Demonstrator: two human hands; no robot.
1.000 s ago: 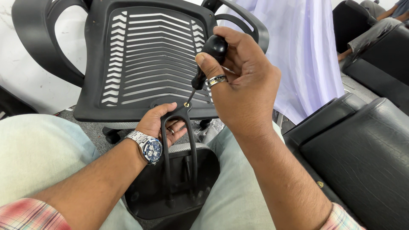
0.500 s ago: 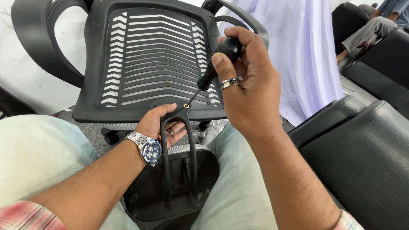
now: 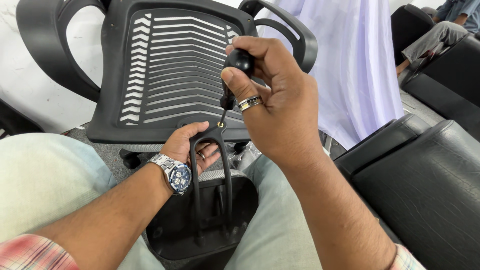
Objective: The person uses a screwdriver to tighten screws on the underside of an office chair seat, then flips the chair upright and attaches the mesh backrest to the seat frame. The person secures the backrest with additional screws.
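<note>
**Screwdriver set on a brass screw at the chair bracket**

The right hand point(image 3: 277, 107) is curled tightly round the black round-handled screwdriver point(image 3: 232, 75), thumb and fingers pinching the knob, a silver ring on one finger. The shaft runs down, slightly tilted, and its tip sits on the small brass screw point(image 3: 220, 124) at the top of the black forked metal bracket point(image 3: 212, 160). The left hand point(image 3: 187, 145), with a steel wristwatch, is wrapped around the left leg of that bracket just below the screw, fingers closed on it. The bracket meets the lower edge of the black slotted plastic chair back point(image 3: 170, 70), which stands upright in front of the person's knees. To the right lies a black leather-look cushion point(image 3: 425, 185); behind hangs a pale lilac cloth point(image 3: 360, 65).
</note>
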